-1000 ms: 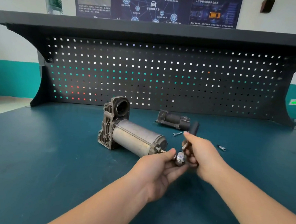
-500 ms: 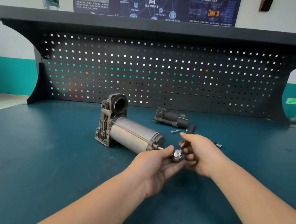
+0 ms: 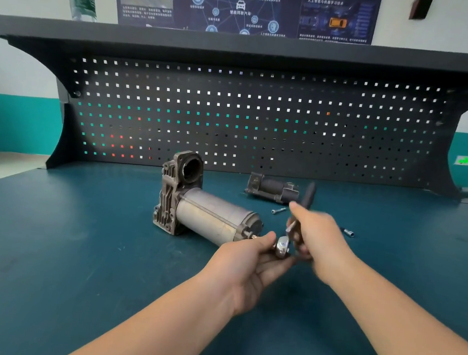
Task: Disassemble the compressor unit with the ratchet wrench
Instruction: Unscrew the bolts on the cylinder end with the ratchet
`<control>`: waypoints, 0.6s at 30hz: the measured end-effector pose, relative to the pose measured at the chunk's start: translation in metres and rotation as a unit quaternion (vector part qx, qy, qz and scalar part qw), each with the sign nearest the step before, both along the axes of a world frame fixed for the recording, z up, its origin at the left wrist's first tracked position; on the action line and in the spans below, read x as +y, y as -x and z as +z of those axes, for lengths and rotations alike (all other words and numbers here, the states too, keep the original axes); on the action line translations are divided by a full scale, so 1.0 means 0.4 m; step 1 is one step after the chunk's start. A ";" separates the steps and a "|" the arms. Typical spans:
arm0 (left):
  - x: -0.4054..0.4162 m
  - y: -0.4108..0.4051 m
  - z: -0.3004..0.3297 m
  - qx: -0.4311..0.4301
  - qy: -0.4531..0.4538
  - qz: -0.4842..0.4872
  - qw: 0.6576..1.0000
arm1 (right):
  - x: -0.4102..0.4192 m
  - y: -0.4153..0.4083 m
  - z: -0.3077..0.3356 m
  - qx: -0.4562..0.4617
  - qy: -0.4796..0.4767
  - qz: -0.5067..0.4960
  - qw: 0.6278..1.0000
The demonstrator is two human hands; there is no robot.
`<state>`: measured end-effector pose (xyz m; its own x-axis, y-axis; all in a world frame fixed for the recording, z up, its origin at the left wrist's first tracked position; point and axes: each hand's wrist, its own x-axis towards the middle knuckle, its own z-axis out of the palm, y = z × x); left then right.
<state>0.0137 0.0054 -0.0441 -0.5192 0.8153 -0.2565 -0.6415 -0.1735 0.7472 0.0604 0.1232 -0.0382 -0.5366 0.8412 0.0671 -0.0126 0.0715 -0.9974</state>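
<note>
Since half a second ago the right hand (image 3: 318, 237) has swung the ratchet wrench (image 3: 298, 220) so its black grip now stands more upright, while the left hand (image 3: 250, 262) keeps pinching the chrome head at the same spot. The right hand is motion-blurred, so how its fingers wrap the handle is hard to make out, though they are curled round it; the socket is hidden behind the left thumb. The compressor unit (image 3: 206, 212) lies on the surface (image 3: 77, 248) just beyond the left hand, long axis running from far left to near right, shaft end toward the hands. A detached part (image 3: 271, 188) and two bolts (image 3: 278, 210) lie beyond the right hand.
</note>
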 end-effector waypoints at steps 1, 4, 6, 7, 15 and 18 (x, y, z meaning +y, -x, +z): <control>0.000 -0.001 0.000 0.000 0.000 0.000 1.000 | 0.010 0.002 -0.003 -0.003 0.076 0.028 0.997; -0.001 0.001 -0.005 -0.008 0.002 0.005 1.000 | -0.002 0.005 -0.010 0.040 -0.019 0.015 0.999; 0.000 0.005 -0.005 -0.008 -0.003 0.007 1.000 | -0.030 -0.008 -0.004 0.119 -0.284 -0.013 0.951; 0.000 0.006 -0.006 -0.002 -0.008 0.004 1.000 | -0.043 -0.019 0.001 0.145 -0.411 0.010 0.900; 0.004 0.005 -0.008 -0.008 -0.003 0.010 1.000 | -0.024 -0.005 0.002 0.049 -0.156 -0.016 0.986; 0.003 0.004 -0.012 -0.002 0.002 0.007 1.000 | 0.005 0.003 -0.011 -0.005 0.132 0.051 0.990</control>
<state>0.0122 0.0068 -0.0489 -0.5298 0.8070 -0.2610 -0.6414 -0.1798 0.7459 0.0592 0.1250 -0.0425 -0.6197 0.7695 -0.1545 0.0041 -0.1937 -0.9811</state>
